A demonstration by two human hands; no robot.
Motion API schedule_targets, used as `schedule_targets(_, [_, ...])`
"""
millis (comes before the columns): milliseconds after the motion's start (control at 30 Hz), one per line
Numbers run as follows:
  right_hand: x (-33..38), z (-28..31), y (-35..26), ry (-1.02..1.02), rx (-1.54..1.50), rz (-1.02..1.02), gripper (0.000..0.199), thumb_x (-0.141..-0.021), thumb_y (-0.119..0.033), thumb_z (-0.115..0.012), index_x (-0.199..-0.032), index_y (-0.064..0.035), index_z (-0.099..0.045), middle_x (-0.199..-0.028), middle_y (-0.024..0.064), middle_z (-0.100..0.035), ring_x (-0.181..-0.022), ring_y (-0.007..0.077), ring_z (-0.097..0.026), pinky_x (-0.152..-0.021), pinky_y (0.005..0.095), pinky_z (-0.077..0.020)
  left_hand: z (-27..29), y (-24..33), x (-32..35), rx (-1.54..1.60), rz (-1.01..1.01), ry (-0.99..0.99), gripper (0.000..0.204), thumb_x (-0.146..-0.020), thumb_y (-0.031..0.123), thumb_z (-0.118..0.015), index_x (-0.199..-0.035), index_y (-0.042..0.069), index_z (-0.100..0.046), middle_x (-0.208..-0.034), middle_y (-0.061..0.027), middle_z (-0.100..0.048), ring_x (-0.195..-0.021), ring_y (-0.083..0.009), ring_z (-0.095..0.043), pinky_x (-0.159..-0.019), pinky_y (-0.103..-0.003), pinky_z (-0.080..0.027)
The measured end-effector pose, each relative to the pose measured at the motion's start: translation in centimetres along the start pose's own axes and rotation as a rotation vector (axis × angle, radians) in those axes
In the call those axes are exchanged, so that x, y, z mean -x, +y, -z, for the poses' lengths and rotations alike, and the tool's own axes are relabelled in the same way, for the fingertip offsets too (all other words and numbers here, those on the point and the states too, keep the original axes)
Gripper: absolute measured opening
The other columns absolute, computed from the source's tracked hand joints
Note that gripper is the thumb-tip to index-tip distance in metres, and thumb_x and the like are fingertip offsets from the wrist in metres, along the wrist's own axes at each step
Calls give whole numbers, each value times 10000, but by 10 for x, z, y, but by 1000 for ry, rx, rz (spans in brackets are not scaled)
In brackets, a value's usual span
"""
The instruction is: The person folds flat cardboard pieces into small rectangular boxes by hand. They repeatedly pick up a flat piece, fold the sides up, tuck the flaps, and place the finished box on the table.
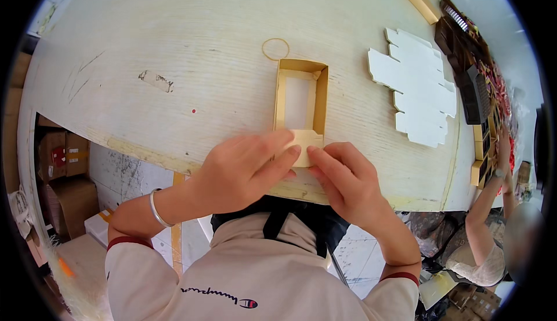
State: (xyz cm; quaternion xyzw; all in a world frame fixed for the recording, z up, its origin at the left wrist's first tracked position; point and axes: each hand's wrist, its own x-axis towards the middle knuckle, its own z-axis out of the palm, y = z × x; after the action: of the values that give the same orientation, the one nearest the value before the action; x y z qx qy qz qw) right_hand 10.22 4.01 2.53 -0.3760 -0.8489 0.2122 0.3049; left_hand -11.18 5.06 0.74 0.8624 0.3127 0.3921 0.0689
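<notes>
A gold cardboard box point(321, 98) lies before me, long and narrow, with upright walls and a rectangular pale area in its bottom. Its near end has a loose tan flap point(303, 157) standing between my two hands. My left hand point(246, 161) is closed on the flap's left side, thumb pressed to it and fingertips slightly blurred. From the right, my right hand point(348, 176) grips the near right corner, its thumb on the flap and its other fingers curled outside the wall.
A rubber band point(275, 48) lies just beyond the box. Flat white die-cut cardboard blanks point(420, 89) are stacked to the right. Further right are dark trays point(464, 66), gold box pieces point(419, 3) and a co-worker's arms point(484, 196). Brown cartons point(72, 179) sit below the table's left edge.
</notes>
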Motion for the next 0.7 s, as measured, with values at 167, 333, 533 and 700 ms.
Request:
schedule_targets(167, [-4, -5, 3, 37, 261, 64, 363, -656, 15, -663, -1016, 7, -616, -942, 114, -497, -792, 242, -562, -563, 313, -465, 0, 5, -9, -71, 58, -135, 217, -702, 51, -748, -903, 24, -670, -864, -80, -623, -598, -194, -544, -498, -306, -453])
schedule_targets(333, [-16, 5, -3, -86, 205, -102, 288, -648, 12, -669, -928, -1, -604, -920, 110, -445, -813, 257, -537, -563, 326, -452, -4, 5, -24, 92, 221, -244, 125, -711, 32, -635, -831, 18, -602, -775, -63, -545, -639, -221, -571, -494, -322, -456])
schedule_targets(533, [-9, 8, -15, -68, 77, -266, 180, -729, 8, -661, -893, -29, -596, -911, 118, -452, -810, 278, -540, -597, 345, -465, 8, 16, -33, 107, 302, -437, 80, -769, 65, -638, -809, 30, -577, -787, -82, -535, -663, -264, -591, -519, -343, -469])
schedule_targets(700, [-6, 17, -20, -173, 113, -183, 154, -748, 6, -656, -881, -26, -585, -915, 120, -473, -832, 282, -555, -638, 363, -474, 37, 24, -43, 242, 365, -555, 211, -772, 76, -700, -977, 54, -653, -998, -106, -616, -761, -279, -617, -638, -352, -505])
